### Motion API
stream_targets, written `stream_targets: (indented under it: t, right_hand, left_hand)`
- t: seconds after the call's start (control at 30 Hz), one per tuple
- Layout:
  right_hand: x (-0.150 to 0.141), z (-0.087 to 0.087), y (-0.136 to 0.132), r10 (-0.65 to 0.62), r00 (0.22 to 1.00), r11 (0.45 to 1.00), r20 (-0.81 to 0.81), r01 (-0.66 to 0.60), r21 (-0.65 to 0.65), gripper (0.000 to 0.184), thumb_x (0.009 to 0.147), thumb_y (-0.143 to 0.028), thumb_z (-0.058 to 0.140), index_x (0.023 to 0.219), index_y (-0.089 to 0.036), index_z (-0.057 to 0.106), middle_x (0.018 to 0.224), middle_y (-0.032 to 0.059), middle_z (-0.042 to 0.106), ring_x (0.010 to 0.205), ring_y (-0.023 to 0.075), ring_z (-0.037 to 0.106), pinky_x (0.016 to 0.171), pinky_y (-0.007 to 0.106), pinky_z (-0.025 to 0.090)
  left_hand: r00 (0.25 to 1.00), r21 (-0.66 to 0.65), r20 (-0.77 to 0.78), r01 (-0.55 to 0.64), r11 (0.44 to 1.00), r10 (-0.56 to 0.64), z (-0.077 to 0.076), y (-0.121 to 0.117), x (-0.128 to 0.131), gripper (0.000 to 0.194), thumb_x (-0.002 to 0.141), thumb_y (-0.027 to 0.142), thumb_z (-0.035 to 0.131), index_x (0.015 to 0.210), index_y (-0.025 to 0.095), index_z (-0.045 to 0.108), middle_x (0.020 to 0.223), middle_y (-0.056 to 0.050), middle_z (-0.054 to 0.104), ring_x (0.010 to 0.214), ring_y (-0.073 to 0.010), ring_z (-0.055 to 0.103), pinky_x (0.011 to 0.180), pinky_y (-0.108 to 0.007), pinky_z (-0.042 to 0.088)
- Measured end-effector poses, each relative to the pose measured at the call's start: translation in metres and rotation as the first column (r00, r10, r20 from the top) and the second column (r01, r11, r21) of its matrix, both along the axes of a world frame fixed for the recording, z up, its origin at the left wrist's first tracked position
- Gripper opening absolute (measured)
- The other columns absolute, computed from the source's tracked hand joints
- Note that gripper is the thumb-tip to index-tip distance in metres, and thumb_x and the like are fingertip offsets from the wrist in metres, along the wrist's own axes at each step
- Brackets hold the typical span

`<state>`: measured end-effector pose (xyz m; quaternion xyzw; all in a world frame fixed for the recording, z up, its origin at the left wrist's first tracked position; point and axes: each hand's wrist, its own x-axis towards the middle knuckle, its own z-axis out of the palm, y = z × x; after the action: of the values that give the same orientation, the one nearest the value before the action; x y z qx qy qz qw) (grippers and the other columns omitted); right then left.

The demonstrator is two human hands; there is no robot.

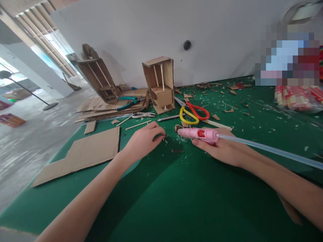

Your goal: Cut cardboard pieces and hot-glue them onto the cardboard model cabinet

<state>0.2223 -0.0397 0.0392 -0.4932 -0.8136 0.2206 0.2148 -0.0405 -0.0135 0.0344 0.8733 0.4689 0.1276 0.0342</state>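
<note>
My right hand [222, 148] grips a pink hot glue gun [199, 133] with a long clear glue stick [267, 149] running out of its back to the right. The nozzle points left at a small brown cardboard piece [178, 127] on the green mat [191, 201]. My left hand [145, 139] rests on the mat with its fingertips pinched on a tiny dark scrap [164, 136] near the nozzle. Another small brown strip [178, 151] lies on the mat between my hands.
Behind stand an upright cardboard box model [160, 84] and a leaning cardboard frame [99, 79]. Yellow-and-red scissors [193, 112], teal pliers [130, 102], a metal punch [142, 115], wooden sticks and scraps lie around. A flat cardboard sheet [83, 154] sits left; packaged sticks [299, 97] lie right.
</note>
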Motion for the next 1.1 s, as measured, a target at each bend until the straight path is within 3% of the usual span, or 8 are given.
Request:
stream_targets:
  t: [0.13, 0.23, 0.37, 0.53, 0.67, 0.87, 1.0, 1.1]
  right_hand:
    - [-0.007, -0.009, 0.002, -0.021, 0.999, 0.983, -0.031, 0.015, -0.184, 0.042, 0.087, -0.059, 0.044, 0.09, -0.027, 0.071, 0.066, 0.0009, 0.07, 0.049, 0.0158, 0.061, 0.045, 0.028, 0.045]
    - [-0.015, -0.014, 0.006, -0.055, 0.997, 0.969, -0.061, 0.039, -0.245, 0.049, 0.087, -0.064, 0.039, 0.09, -0.024, 0.068, 0.055, -0.0006, 0.065, 0.039, 0.0143, 0.057, 0.043, 0.028, 0.044]
    - [-0.023, -0.013, 0.011, -0.012, 1.0, 0.978, 0.008, 0.013, -0.207, 0.052, 0.087, -0.065, 0.036, 0.102, -0.027, 0.067, 0.047, -0.002, 0.057, 0.041, 0.0165, 0.057, 0.045, 0.03, 0.043]
    - [-0.027, -0.009, 0.011, -0.018, 1.0, 0.977, -0.011, 0.015, -0.211, 0.051, 0.087, -0.064, 0.037, 0.1, -0.025, 0.068, 0.044, -0.0022, 0.054, 0.042, 0.0166, 0.056, 0.05, 0.03, 0.044]
    - [-0.028, -0.007, 0.01, 0.021, 1.0, 0.982, -0.006, -0.021, -0.19, 0.049, 0.09, -0.059, 0.037, 0.119, -0.03, 0.063, 0.047, -0.0031, 0.055, 0.044, 0.0162, 0.055, 0.05, 0.029, 0.043]
    - [-0.026, -0.012, 0.013, -0.005, 1.0, 0.981, 0.019, 0.009, -0.192, 0.054, 0.088, -0.063, 0.038, 0.114, -0.025, 0.066, 0.049, -0.0016, 0.056, 0.043, 0.0151, 0.054, 0.048, 0.028, 0.04]
    - [-0.025, -0.012, 0.012, -0.006, 1.0, 0.978, 0.024, 0.011, -0.208, 0.052, 0.089, -0.061, 0.038, 0.123, -0.03, 0.061, 0.048, -0.0031, 0.055, 0.042, 0.0145, 0.054, 0.048, 0.027, 0.04]
    - [-0.026, -0.012, 0.011, 0.014, 1.0, 0.984, 0.028, -0.009, -0.175, 0.05, 0.09, -0.059, 0.037, 0.115, -0.029, 0.067, 0.046, -0.0023, 0.053, 0.043, 0.0147, 0.052, 0.048, 0.027, 0.039]
  left_hand:
    - [0.998, -0.032, 0.045, 0.042, 0.999, -0.041, 0.001, 0.002, -0.003, 0.017, 0.089, 0.02, 0.047, 0.091, 0.022, 0.064, 0.099, -0.004, 0.062, 0.086, -0.0165, 0.06, 0.08, -0.031, 0.049]
    - [0.996, -0.036, 0.075, 0.06, 0.998, -0.057, 0.001, 0.003, -0.005, 0.018, 0.088, 0.017, 0.047, 0.09, 0.022, 0.065, 0.098, -0.003, 0.063, 0.086, -0.0156, 0.06, 0.079, -0.03, 0.048]
    - [0.99, -0.029, 0.12, 0.074, 0.997, -0.07, -0.003, 0.004, -0.006, 0.019, 0.087, 0.016, 0.048, 0.089, 0.022, 0.065, 0.093, -0.002, 0.066, 0.085, -0.0148, 0.06, 0.077, -0.029, 0.048]
    - [0.99, -0.025, 0.128, 0.07, 0.997, -0.066, -0.004, 0.004, -0.006, 0.02, 0.086, 0.015, 0.047, 0.088, 0.022, 0.066, 0.091, -0.002, 0.068, 0.084, -0.0151, 0.061, 0.077, -0.029, 0.048]
    - [0.991, -0.02, 0.119, 0.067, 0.998, -0.064, -0.004, 0.003, -0.006, 0.02, 0.086, 0.015, 0.047, 0.089, 0.022, 0.066, 0.092, -0.002, 0.068, 0.084, -0.0154, 0.061, 0.077, -0.03, 0.049]
    - [0.99, -0.001, 0.127, 0.069, 0.998, -0.068, -0.007, 0.004, -0.007, 0.019, 0.085, 0.016, 0.049, 0.088, 0.021, 0.067, 0.092, -0.002, 0.068, 0.085, -0.0155, 0.061, 0.077, -0.029, 0.049]
    - [0.989, -0.001, 0.133, 0.07, 0.998, -0.069, -0.006, 0.003, -0.007, 0.019, 0.085, 0.014, 0.049, 0.088, 0.021, 0.066, 0.093, -0.002, 0.068, 0.085, -0.016, 0.061, 0.077, -0.029, 0.049]
    - [0.988, 0.001, 0.134, 0.075, 0.997, -0.074, -0.006, 0.002, -0.006, 0.018, 0.085, 0.013, 0.05, 0.087, 0.021, 0.066, 0.092, -0.002, 0.068, 0.086, -0.0164, 0.062, 0.077, -0.03, 0.049]
